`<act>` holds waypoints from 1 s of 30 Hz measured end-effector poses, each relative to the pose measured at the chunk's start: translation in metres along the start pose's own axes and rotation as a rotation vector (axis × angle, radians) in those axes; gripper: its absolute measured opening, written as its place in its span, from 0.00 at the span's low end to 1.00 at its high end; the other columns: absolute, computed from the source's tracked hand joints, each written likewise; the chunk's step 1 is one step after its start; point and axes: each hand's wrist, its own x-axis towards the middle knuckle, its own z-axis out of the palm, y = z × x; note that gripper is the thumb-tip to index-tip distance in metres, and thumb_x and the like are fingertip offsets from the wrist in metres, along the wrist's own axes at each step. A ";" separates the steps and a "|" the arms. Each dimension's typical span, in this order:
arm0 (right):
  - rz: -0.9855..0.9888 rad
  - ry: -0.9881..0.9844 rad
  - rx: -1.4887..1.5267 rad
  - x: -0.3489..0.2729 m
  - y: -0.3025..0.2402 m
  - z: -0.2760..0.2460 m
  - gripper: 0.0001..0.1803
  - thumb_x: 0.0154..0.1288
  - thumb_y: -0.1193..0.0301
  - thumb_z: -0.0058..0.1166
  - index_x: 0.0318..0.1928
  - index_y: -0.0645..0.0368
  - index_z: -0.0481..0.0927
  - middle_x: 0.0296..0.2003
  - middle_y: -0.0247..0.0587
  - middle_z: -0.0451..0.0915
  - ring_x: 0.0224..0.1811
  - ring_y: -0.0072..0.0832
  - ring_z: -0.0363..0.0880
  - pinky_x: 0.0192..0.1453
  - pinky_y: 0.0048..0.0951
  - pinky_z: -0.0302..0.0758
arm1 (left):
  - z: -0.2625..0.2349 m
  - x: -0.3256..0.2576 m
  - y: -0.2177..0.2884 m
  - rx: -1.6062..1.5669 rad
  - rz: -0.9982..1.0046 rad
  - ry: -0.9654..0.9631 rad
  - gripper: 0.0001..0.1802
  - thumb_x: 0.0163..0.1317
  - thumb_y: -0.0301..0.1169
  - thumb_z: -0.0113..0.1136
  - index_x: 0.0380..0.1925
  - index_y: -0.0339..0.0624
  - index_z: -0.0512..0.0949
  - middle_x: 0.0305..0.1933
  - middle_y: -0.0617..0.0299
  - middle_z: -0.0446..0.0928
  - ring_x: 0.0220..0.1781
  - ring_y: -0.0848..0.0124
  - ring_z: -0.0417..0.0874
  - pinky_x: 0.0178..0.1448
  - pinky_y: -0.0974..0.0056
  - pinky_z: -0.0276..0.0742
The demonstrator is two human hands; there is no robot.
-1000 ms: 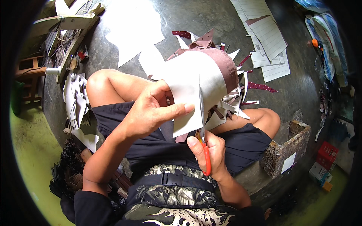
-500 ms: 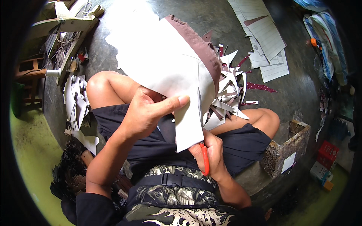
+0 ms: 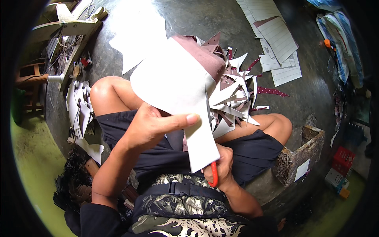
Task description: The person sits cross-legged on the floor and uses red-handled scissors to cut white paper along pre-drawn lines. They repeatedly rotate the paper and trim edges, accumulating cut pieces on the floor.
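Note:
My left hand (image 3: 152, 122) pinches a white sheet (image 3: 169, 79) with a pinkish-brown underside, its thumb stretched flat on top and the other fingers beneath. The sheet looks like leather or coated fabric. It narrows into a strip (image 3: 203, 148) that points down toward my lap. My right hand (image 3: 223, 166) is closed on scissors with a red handle (image 3: 214, 174), at the strip's lower right edge. Most of the blades is hidden by the sheet. A dark slit runs up the sheet's right side. Beyond it lies a heap of curved white offcuts (image 3: 235, 93).
Larger white sheets (image 3: 136, 35) lie on the floor ahead, and lined sheets (image 3: 278, 43) at the far right. A stack of white pieces (image 3: 79, 106) sits beside my left knee. A rough box (image 3: 300, 154) stands by my right knee, a wooden frame (image 3: 75, 27) at the far left.
The sheet has shifted toward me, its strip reaching lower. Its far brown edge has dropped and folded, showing more of the offcuts. My right hand and the scissors have moved slightly down.

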 end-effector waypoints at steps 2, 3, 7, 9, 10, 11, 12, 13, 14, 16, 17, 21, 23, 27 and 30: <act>0.008 -0.010 -0.006 0.000 0.002 0.000 0.06 0.58 0.78 0.61 0.36 0.66 0.80 0.23 0.48 0.80 0.22 0.39 0.81 0.32 0.32 0.76 | -0.001 0.003 0.002 -0.209 0.086 0.031 0.23 0.66 0.24 0.71 0.60 0.31 0.77 0.52 0.58 0.84 0.52 0.69 0.86 0.58 0.63 0.83; 0.000 -0.026 -0.035 0.002 0.004 0.000 0.07 0.60 0.77 0.57 0.39 0.67 0.81 0.25 0.45 0.82 0.25 0.35 0.82 0.34 0.31 0.78 | 0.001 0.003 0.001 -0.196 0.069 0.096 0.23 0.67 0.24 0.71 0.61 0.31 0.77 0.52 0.58 0.84 0.53 0.69 0.86 0.58 0.63 0.83; -0.045 -0.045 -0.092 0.008 0.015 -0.002 0.14 0.67 0.74 0.50 0.47 0.69 0.82 0.32 0.41 0.86 0.31 0.26 0.85 0.41 0.30 0.82 | 0.013 0.007 -0.010 -0.152 0.168 0.181 0.23 0.68 0.24 0.70 0.61 0.30 0.77 0.53 0.58 0.84 0.53 0.69 0.85 0.58 0.63 0.82; 0.001 -0.067 -0.086 0.010 0.018 -0.003 0.16 0.71 0.70 0.51 0.51 0.69 0.81 0.35 0.42 0.87 0.34 0.26 0.86 0.41 0.29 0.82 | 0.017 0.007 -0.015 -0.120 0.165 0.175 0.22 0.69 0.24 0.70 0.60 0.30 0.77 0.53 0.58 0.84 0.53 0.69 0.85 0.58 0.64 0.82; 0.024 -0.078 -0.084 0.011 0.018 -0.004 0.17 0.73 0.68 0.52 0.53 0.69 0.81 0.36 0.43 0.87 0.35 0.26 0.86 0.42 0.29 0.82 | 0.018 0.007 -0.017 -0.102 0.154 0.182 0.22 0.69 0.24 0.70 0.60 0.30 0.78 0.53 0.58 0.84 0.53 0.69 0.85 0.58 0.64 0.82; 0.080 -0.055 -0.048 0.011 0.017 -0.004 0.17 0.73 0.68 0.53 0.53 0.69 0.80 0.37 0.43 0.87 0.36 0.25 0.86 0.42 0.29 0.82 | 0.019 0.006 -0.018 -0.084 0.157 0.176 0.21 0.69 0.24 0.70 0.59 0.30 0.78 0.54 0.57 0.84 0.53 0.69 0.85 0.58 0.64 0.81; 0.112 -0.050 -0.019 0.010 0.016 -0.004 0.18 0.73 0.67 0.53 0.54 0.69 0.80 0.37 0.43 0.87 0.36 0.25 0.86 0.42 0.29 0.82 | 0.020 0.006 -0.019 -0.080 0.154 0.167 0.21 0.69 0.24 0.70 0.60 0.30 0.78 0.54 0.58 0.84 0.53 0.69 0.85 0.59 0.64 0.81; 0.064 -0.050 -0.029 0.012 0.016 -0.004 0.20 0.73 0.65 0.55 0.56 0.69 0.79 0.36 0.41 0.87 0.36 0.23 0.85 0.41 0.29 0.82 | 0.020 0.005 -0.019 -0.077 0.152 0.164 0.21 0.69 0.24 0.70 0.60 0.30 0.78 0.54 0.58 0.84 0.53 0.69 0.85 0.59 0.64 0.81; 0.055 -0.032 -0.007 0.012 0.014 -0.004 0.20 0.73 0.64 0.56 0.55 0.69 0.80 0.36 0.41 0.87 0.35 0.23 0.85 0.40 0.29 0.82 | 0.020 0.005 -0.019 -0.073 0.149 0.161 0.21 0.69 0.23 0.70 0.60 0.30 0.78 0.54 0.58 0.84 0.53 0.69 0.85 0.59 0.64 0.81; 0.038 0.003 0.039 0.013 0.013 -0.001 0.21 0.73 0.62 0.57 0.54 0.70 0.81 0.35 0.40 0.88 0.34 0.23 0.85 0.40 0.29 0.82 | 0.020 0.004 -0.019 -0.051 0.161 0.162 0.21 0.69 0.24 0.70 0.60 0.30 0.78 0.54 0.57 0.84 0.53 0.69 0.85 0.59 0.64 0.81; 0.051 0.003 0.013 0.013 0.012 -0.001 0.21 0.73 0.62 0.57 0.52 0.70 0.81 0.34 0.40 0.88 0.33 0.23 0.86 0.39 0.29 0.83 | 0.021 0.005 -0.019 -0.042 0.159 0.170 0.21 0.69 0.24 0.70 0.60 0.31 0.78 0.54 0.57 0.84 0.53 0.69 0.85 0.59 0.64 0.81; -0.003 0.085 0.033 0.010 0.009 0.005 0.16 0.69 0.64 0.62 0.42 0.67 0.82 0.25 0.41 0.82 0.24 0.27 0.79 0.33 0.30 0.78 | 0.021 0.006 -0.020 -0.082 0.135 0.164 0.21 0.68 0.24 0.70 0.59 0.32 0.79 0.53 0.58 0.84 0.53 0.70 0.85 0.58 0.64 0.81; -0.011 0.074 0.008 0.009 0.007 0.004 0.15 0.70 0.64 0.65 0.39 0.65 0.81 0.20 0.37 0.75 0.20 0.24 0.70 0.28 0.29 0.71 | 0.018 0.008 -0.018 -0.159 0.091 0.136 0.20 0.68 0.24 0.70 0.59 0.33 0.79 0.52 0.58 0.85 0.52 0.71 0.85 0.57 0.65 0.81; 0.198 0.000 0.088 0.005 0.001 0.001 0.17 0.77 0.61 0.60 0.38 0.65 0.79 0.20 0.36 0.72 0.21 0.22 0.67 0.28 0.29 0.69 | 0.006 0.017 -0.011 -0.139 0.092 0.141 0.17 0.69 0.26 0.69 0.55 0.33 0.81 0.49 0.60 0.86 0.48 0.73 0.85 0.56 0.65 0.81; 0.162 -0.065 0.133 0.007 -0.002 -0.007 0.17 0.76 0.60 0.62 0.38 0.64 0.79 0.21 0.37 0.73 0.24 0.23 0.68 0.31 0.30 0.70 | -0.007 0.024 0.000 0.009 0.070 0.074 0.17 0.67 0.28 0.72 0.52 0.33 0.82 0.47 0.60 0.86 0.47 0.74 0.85 0.54 0.66 0.81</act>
